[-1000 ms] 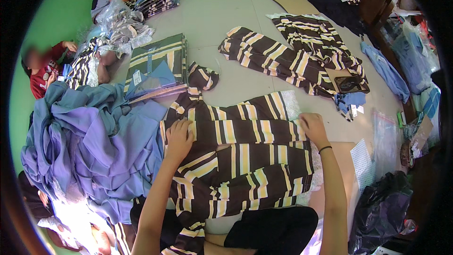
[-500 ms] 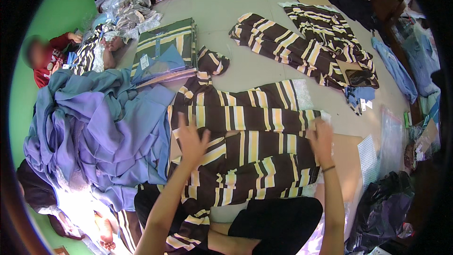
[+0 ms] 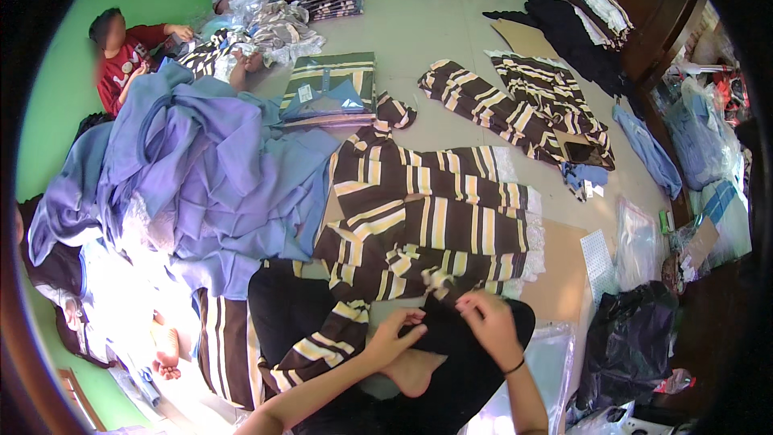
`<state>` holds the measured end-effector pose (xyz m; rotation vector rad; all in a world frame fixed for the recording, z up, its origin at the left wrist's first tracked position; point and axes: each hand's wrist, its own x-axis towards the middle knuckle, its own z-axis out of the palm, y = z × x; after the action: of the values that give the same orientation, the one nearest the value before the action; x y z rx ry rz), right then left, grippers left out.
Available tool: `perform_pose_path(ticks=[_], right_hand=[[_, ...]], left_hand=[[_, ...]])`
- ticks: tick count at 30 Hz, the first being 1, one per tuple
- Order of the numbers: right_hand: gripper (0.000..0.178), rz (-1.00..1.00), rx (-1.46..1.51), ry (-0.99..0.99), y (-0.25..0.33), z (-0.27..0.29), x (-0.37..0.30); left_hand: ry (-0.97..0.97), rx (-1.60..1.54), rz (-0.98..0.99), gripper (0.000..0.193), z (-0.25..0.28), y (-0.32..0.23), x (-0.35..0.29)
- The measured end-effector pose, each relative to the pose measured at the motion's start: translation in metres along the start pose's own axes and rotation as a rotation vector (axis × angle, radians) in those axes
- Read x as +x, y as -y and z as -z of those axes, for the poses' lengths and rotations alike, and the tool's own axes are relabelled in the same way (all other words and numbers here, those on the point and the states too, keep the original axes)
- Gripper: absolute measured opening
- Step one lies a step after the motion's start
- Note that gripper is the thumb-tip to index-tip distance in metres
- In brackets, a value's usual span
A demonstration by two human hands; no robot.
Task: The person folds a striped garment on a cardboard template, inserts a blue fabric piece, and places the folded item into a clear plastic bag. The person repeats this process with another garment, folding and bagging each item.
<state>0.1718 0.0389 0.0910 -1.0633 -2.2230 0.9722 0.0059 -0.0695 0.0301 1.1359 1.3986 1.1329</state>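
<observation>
A dark brown garment (image 3: pixel 471 221) with cream and yellow stripes and white lace edging lies spread in front of me. A bunched part of it near my lap is raised and blurred. My right hand (image 3: pixel 489 324) is closed at this raised part and seems to pinch its edge. Just left of it, over my lap, my left hand (image 3: pixel 396 337) has loosely curled fingers, with a gap between thumb and fingers and no cloth visible in it. One striped sleeve (image 3: pixel 326 345) trails down over my leg.
A heap of blue-purple cloth (image 3: pixel 209 185) lies left. Beyond the garment are packed folded shirts (image 3: pixel 330 84) and another striped garment (image 3: pixel 491 105) with a phone (image 3: pixel 581 151). Cardboard (image 3: pixel 555 274) and a black plastic bag (image 3: pixel 628 346) lie right. Two people sit at the far left.
Both hands have drawn back from the spread garment to my lap and come closer together. The garment's near part is now gathered and lifted. The view has tilted up.
</observation>
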Motion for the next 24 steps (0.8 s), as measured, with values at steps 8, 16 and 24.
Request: perform_pose_path(ticks=[8,16,24], right_hand=[[0.026,-0.048,0.571,0.042,0.106,-0.071,-0.068],[0.047,-0.074,0.523,0.023,0.110,-0.099,-0.079],[0.036,-0.178,0.777,-0.073,0.096,-0.105,-0.074]], left_hand=[[-0.276,-0.144,0.136,0.032,0.017,-0.048,-0.094],[-0.304,-0.194,0.084,0.018,0.041,-0.042,-0.091],[-0.313,-0.452,0.026,0.023,0.030,-0.038,-0.090]])
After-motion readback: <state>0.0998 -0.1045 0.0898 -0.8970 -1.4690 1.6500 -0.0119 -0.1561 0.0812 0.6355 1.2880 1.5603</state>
